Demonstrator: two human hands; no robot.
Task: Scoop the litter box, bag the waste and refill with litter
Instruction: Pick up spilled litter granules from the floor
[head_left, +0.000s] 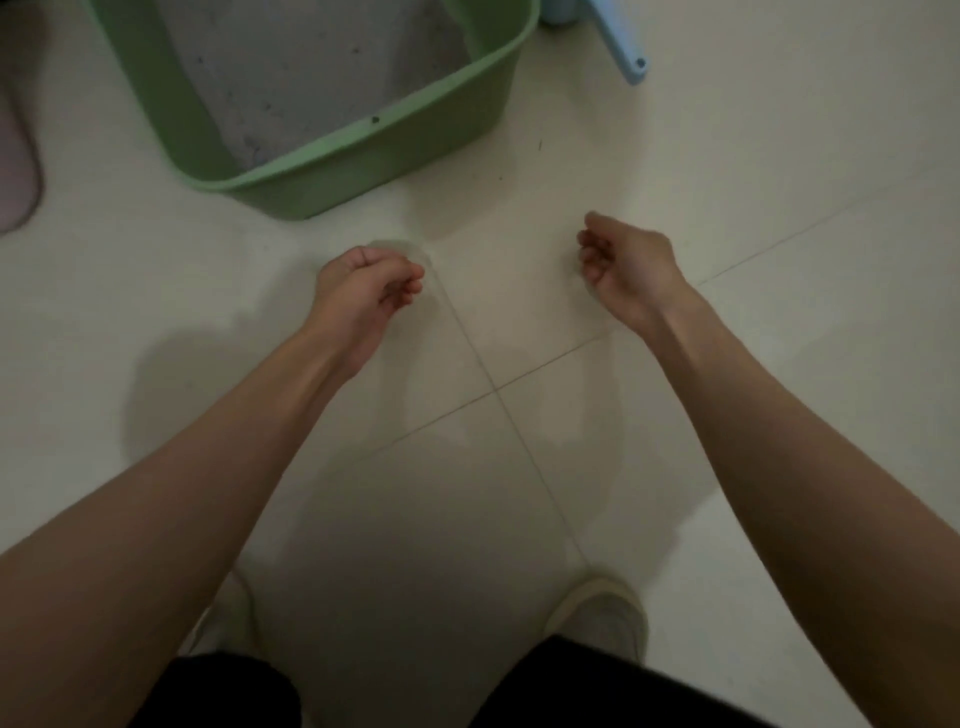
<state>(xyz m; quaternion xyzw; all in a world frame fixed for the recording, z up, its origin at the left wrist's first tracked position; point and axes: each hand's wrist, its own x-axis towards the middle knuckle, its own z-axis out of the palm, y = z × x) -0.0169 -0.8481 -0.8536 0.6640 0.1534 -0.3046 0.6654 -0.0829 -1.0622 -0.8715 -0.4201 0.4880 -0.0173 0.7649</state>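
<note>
Litter box (395, 140): green tub on the tiled floor, at 11 o'clock from the hands, holding grey litter (291, 78). Its long axis appears to run from 7 to 1 o'clock, near corner toward the person. Left hand (363, 291) is nearer; right hand (623, 265) lies farther off. Both hang above the floor, fingers loosely curled, gripping nothing visible. A blue handle (621, 41) lies at the box's 3 o'clock.

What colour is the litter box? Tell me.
Light green litter box, holding grey litter; head view.
</note>
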